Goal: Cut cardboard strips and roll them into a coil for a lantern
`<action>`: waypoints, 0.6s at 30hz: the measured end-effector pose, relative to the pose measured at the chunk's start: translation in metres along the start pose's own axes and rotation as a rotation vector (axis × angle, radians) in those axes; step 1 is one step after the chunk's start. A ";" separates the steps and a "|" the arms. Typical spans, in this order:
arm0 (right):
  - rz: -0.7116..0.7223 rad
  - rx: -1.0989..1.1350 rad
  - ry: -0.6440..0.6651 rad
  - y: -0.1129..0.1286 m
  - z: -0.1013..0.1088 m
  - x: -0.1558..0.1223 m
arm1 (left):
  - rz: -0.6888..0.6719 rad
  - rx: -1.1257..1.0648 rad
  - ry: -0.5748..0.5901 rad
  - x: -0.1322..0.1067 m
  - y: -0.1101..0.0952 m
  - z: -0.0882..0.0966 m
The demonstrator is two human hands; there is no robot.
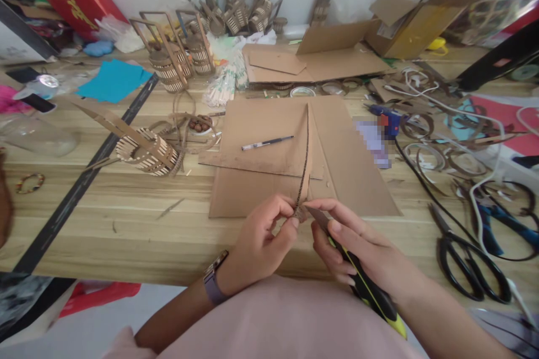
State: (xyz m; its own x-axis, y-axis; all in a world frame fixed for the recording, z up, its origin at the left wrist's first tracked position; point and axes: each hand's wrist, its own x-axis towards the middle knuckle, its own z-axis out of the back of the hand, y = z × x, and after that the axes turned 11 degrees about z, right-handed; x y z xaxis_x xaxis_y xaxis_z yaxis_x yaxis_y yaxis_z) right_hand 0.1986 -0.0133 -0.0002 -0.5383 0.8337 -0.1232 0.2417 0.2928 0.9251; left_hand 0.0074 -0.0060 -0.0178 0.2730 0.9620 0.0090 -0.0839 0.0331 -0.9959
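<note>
I judge the work on the corrugated cardboard piece (304, 164) as partway, its raised edge running to twelve o'clock from my left hand (265, 235) over the table (168, 235); how much remains, I can't tell. Slatted baskets (202, 56) at eleven o'clock look assembled. My left forearm enters from seven o'clock, fingers pinching the near end; my right hand (362, 252), from five, wraps the utility knife (370, 291), blade aimed at ten.

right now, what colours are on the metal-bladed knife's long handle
The knife handle is black with yellow-green, best seen in the head view.
</note>
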 end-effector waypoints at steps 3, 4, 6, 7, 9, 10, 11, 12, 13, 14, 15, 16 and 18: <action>0.036 -0.024 0.014 -0.003 0.000 0.002 | 0.086 -0.002 0.008 -0.001 0.000 0.001; 0.062 -0.067 0.009 -0.004 0.000 0.003 | 0.134 0.010 0.015 -0.001 0.000 0.001; 0.125 -0.205 -0.004 -0.005 -0.002 0.004 | 0.209 0.056 0.031 -0.001 -0.001 0.003; 0.158 -0.299 -0.008 -0.005 -0.003 0.004 | 0.226 0.088 0.036 0.000 -0.002 0.004; 0.226 -0.541 0.006 -0.003 -0.002 0.004 | 0.233 0.146 0.024 0.002 -0.001 0.005; 0.266 -0.693 0.008 -0.002 0.000 0.004 | 0.244 0.163 0.005 0.003 -0.001 0.005; 0.305 -0.864 -0.007 -0.001 0.004 0.004 | 0.265 0.167 -0.019 0.004 0.000 0.005; 0.344 -1.051 -0.045 -0.001 0.010 0.006 | 0.295 0.159 -0.047 0.005 0.001 0.005; 0.376 -1.244 -0.100 -0.002 0.018 0.008 | 0.327 0.144 -0.074 0.005 0.003 0.005; 0.397 -1.432 -0.169 -0.004 0.027 0.012 | 0.353 0.126 -0.095 0.006 0.004 0.005; 0.406 -1.613 -0.238 -0.007 0.037 0.017 | 0.372 0.109 -0.110 0.006 0.006 0.005; 0.409 -1.765 -0.277 -0.010 0.047 0.024 | 0.384 0.091 -0.119 0.006 0.007 0.005; 0.415 -1.945 -0.277 -0.018 0.064 0.037 | 0.393 0.053 -0.128 0.006 0.009 0.004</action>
State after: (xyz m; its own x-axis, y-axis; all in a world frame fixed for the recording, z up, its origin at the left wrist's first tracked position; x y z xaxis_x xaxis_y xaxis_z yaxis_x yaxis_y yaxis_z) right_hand 0.2262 0.0418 -0.0441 -0.5287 0.7961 0.2943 -0.8388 -0.5432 -0.0375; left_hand 0.0041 0.0009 -0.0265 0.0889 0.9300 -0.3566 -0.2082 -0.3328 -0.9197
